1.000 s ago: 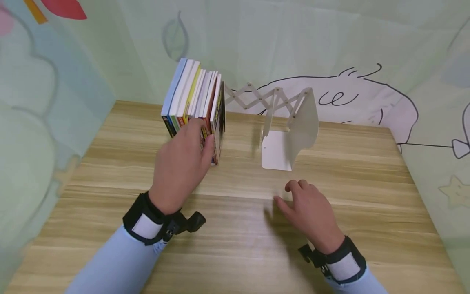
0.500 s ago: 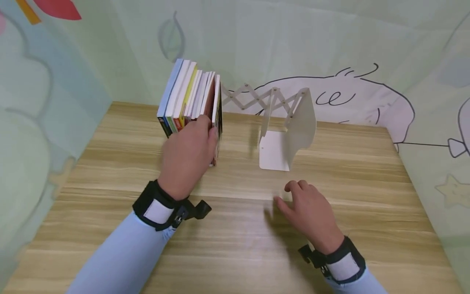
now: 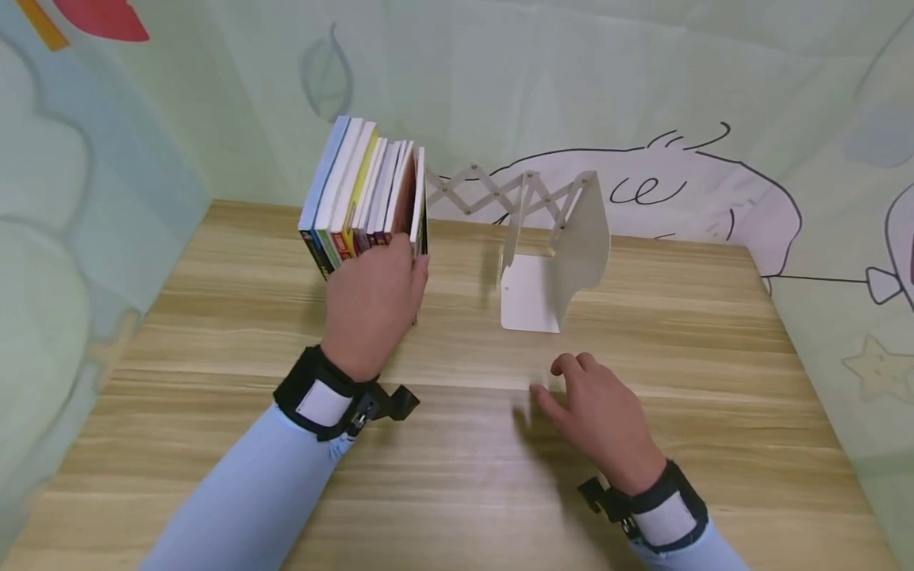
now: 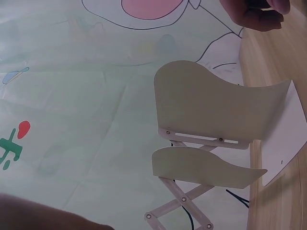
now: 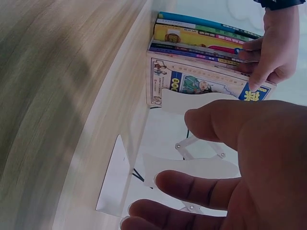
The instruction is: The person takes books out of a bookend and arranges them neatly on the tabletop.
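Observation:
A row of several upright books stands at the back left, spines facing me. My left hand is at the right end of the row, fingers at the spines and thumb against the outer cover. It pinches the rightmost book, which stands slightly apart from its neighbour at the top. In the right wrist view, that book's illustrated cover shows, with the left thumb near its top corner. My right hand is low over the table, fingers loosely bent, holding nothing.
Right of the books stands a white extendable book rack with curved upright plates. Its scissor lattice runs behind toward the books. The wooden table meets a printed fabric wall at the back.
My left hand has shifted right and slightly nearer along the spines. A gap has opened at the top between the rightmost book and its neighbour. My right hand has stayed put.

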The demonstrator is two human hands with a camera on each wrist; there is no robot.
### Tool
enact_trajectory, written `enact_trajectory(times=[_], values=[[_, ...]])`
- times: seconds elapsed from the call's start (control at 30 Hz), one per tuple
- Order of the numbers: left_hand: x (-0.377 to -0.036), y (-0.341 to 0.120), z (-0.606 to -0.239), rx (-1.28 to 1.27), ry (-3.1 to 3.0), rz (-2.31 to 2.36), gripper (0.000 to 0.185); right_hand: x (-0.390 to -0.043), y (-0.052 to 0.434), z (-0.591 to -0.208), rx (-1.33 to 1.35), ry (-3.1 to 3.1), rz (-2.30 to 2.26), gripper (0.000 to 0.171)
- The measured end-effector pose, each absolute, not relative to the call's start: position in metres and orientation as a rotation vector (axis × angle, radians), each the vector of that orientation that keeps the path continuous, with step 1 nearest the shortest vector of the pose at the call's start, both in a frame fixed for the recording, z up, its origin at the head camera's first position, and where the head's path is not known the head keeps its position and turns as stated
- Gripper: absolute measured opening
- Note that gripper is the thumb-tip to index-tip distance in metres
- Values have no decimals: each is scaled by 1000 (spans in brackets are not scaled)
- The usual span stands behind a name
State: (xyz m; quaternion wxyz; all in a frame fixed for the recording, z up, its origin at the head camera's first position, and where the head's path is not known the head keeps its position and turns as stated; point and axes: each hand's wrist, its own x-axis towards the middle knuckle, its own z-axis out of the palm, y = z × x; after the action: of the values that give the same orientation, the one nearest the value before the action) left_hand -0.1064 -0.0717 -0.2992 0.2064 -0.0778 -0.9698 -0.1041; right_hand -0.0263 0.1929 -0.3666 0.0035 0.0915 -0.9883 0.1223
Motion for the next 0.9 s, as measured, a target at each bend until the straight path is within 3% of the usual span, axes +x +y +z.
enact_trajectory(times=[0.47, 0.9], values=[[-99, -78, -299, -257, -2552, -563, 21, -27, 194, -369, 318, -3104, 395, 39], [-65, -98, -277, -342, -2396, -643, 26, -28, 199, -367, 362, -3119, 564, 36]])
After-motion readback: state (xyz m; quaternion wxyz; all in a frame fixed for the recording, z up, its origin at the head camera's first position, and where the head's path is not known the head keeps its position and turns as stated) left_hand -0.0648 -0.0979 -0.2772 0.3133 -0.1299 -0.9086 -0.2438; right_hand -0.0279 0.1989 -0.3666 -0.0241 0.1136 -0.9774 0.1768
